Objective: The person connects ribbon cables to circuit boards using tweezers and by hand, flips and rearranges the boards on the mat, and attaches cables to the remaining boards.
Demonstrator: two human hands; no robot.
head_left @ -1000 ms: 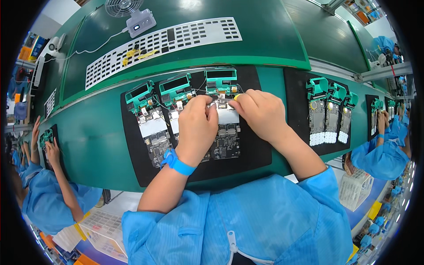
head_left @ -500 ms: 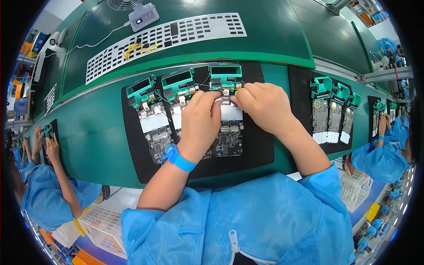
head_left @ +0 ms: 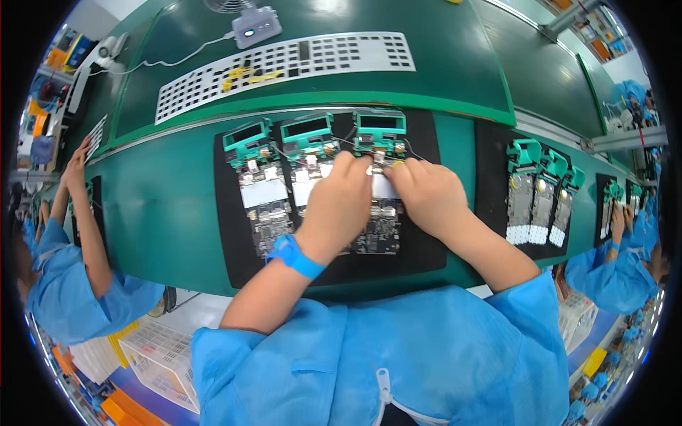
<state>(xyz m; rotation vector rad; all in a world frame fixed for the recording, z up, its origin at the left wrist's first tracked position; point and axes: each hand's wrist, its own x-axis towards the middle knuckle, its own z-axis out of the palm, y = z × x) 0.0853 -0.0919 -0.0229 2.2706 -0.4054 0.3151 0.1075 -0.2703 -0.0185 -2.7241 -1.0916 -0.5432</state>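
Note:
Three green plastic frames, each joined to a circuit board, lie side by side on a black mat (head_left: 426,245). Both my hands are over the rightmost circuit board (head_left: 378,236), just below its green frame (head_left: 381,125). My left hand (head_left: 339,202), a blue band on its wrist, is closed with fingertips at the board's upper part. My right hand (head_left: 432,193) is closed too, thumb and finger at the board's upper right edge. Whatever they pinch is hidden. Thin wires run beside the frames. The middle board (head_left: 304,192) is partly covered by my left hand; the left board (head_left: 266,213) shows fully.
Beyond the mat, a white perforated sheet (head_left: 355,53) with yellow pieces lies on a raised green surface, near a small fan's base (head_left: 257,27). Another mat (head_left: 490,184) with similar boards sits right. Co-workers' hands (head_left: 74,170) work at left and far right. White baskets (head_left: 160,362) stand below.
The whole view has shifted, so the bench appears lower and further right. My right hand has dropped slightly against the board. The left co-worker's hands have moved up to a white perforated sheet.

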